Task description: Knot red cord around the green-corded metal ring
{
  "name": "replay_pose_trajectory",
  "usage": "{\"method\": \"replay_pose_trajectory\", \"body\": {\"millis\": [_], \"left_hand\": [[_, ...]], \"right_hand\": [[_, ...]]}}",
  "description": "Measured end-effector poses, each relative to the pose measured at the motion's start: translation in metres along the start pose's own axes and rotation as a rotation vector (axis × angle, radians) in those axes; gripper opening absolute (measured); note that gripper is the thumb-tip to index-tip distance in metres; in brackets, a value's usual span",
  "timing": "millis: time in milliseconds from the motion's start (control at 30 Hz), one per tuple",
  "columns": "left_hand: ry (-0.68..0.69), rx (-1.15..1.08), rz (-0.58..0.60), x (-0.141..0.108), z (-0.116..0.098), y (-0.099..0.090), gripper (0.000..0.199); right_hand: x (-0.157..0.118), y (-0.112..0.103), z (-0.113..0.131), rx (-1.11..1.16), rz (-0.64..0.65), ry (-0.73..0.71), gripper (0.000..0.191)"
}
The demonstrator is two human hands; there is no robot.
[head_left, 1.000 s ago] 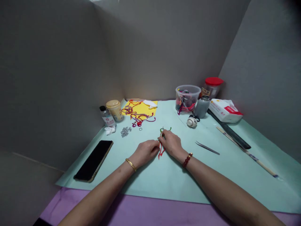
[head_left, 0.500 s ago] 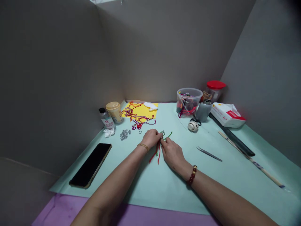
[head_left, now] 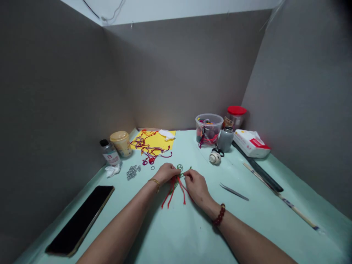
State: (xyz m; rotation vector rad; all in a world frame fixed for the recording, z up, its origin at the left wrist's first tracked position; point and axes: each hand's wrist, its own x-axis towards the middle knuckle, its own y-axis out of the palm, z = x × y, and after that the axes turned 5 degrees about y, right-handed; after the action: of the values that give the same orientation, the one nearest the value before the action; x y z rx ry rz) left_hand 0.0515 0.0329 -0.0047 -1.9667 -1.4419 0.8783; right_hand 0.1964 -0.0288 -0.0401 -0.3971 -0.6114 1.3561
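While both hands pinch it, red-and-green cord sits mid-sheet

Left hand and right hand hold a narrow grip, fingertips closed together on the cord's knotted part, seemingly to steady it while its red tails hang free. Location: on the mint paper sheet, toward the person. Steel jump rings lie left; tweezers lie right. Bottle label reads "B"; other print is illegible.
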Motion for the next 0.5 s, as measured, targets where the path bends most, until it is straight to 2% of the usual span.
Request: {"method": "replay_pose_trajectory", "body": {"millis": [167,367,500], "left_hand": [[-0.019,-0.165,0.124,0.0019,0.0027,-0.0053,0.039],[-0.039,-0.221,0.094,0.0059,0.0059,-0.0017,0.044],[-0.071,-0.318,0.147,-0.0001,0.0072,-0.0023,0.041]], "right_hand": [[0.0,0.003,0.0026,0.019,-0.015,-0.005,0.023],[0.0024,-0.0007,0.002,0.04,-0.002,0.03,0.025],[0.0035,-0.0048,-0.0008,0.032,0.024,0.06,0.026]]}}
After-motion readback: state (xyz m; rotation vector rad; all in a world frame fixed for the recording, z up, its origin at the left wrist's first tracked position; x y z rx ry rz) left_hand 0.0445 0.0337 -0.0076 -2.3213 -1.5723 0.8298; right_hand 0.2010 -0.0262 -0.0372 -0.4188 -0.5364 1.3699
